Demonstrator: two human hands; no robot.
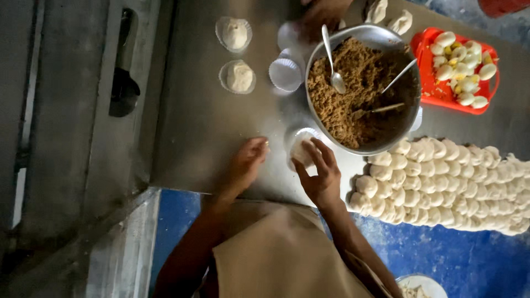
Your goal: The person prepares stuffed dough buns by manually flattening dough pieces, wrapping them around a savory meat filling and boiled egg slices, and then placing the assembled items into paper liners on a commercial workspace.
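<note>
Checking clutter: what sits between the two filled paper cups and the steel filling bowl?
Head view: a stack of empty white pleated paper cups lies between the dough-filled paper cups and the round steel bowl.

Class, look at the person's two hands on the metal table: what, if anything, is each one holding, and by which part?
The right hand presses its fingertips on a dough piece in a paper cup, touching its top and near edge. The left hand appears to hold nothing, fingertips resting on the table.

Filling bowl (364, 88) centre; egg tray (428, 91) right; dough balls (441, 185) front-right; probably two filled cups (236, 55) left.
</note>
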